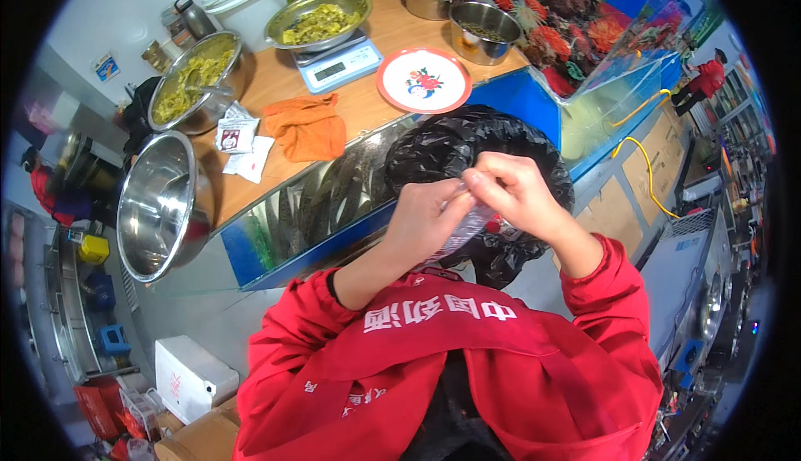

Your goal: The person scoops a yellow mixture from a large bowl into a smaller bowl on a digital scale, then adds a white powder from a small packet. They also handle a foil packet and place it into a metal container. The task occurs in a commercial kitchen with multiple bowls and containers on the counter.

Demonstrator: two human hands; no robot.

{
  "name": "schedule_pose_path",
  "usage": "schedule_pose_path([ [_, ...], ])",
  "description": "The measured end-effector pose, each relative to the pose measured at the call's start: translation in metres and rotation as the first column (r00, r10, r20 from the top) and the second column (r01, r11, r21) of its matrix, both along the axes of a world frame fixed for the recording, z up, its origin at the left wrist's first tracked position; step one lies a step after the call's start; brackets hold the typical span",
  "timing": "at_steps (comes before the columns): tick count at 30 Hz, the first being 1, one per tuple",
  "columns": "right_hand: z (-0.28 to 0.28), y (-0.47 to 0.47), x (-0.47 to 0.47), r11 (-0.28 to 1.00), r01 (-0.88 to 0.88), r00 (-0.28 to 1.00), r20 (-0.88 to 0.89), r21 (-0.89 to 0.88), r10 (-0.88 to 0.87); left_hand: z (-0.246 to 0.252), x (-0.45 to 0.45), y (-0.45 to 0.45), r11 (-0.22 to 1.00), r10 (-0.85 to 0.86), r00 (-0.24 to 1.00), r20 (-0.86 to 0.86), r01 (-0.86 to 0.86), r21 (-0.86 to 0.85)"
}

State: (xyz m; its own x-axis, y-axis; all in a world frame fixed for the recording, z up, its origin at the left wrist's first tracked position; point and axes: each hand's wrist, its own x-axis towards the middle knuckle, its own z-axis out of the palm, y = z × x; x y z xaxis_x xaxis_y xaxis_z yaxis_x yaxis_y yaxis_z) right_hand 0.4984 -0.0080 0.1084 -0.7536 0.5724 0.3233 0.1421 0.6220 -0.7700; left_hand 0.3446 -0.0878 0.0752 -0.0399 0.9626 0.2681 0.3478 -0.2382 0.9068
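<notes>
Both of my hands meet in front of my chest, their fingertips pinching the upper part of a clear plastic bag [466,231]. My left hand [425,210] grips it from one side, and my right hand [516,195] closes on it from the other. The bag hangs down between my wrists; its contents are hard to tell. Beyond the hands is a bin lined with a black plastic bag [463,129], with some red-and-white litter in it. An enamel plate [424,80] with a red rim and flower print lies on the wooden counter [363,117] just past the bin.
On the counter are a digital scale [341,67] bearing a steel bowl of chopped yellow-green vegetables [322,23], a larger basin [234,85] of them, an orange cloth [306,126] and small packets [241,148]. A steel bowl [156,207] overhangs the edge. Fish tanks [313,201] stand below.
</notes>
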Motion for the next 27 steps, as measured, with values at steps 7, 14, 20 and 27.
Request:
schedule_pose_path([
  [7,-0.030,0.009,-0.013,0.830,0.424,0.690,-0.465,-0.362,-0.555,-0.002,0.013,0.005,0.992,0.069,0.998,-0.003,-0.068,0.107],
  [14,-0.039,0.061,0.031,0.683,0.189,0.449,-0.556,-0.706,-0.699,0.001,0.017,0.009,0.978,0.206,0.975,-0.083,-0.201,0.059],
  [20,-0.158,0.073,0.104,0.787,0.617,0.760,0.239,0.025,-0.604,0.013,0.010,0.008,0.944,0.268,0.949,0.164,-0.293,0.152],
  [27,-0.222,0.085,0.143,0.773,0.263,0.595,0.534,0.577,-0.601,0.043,0.017,0.021,0.916,0.282,0.958,0.046,-0.284,0.283],
])
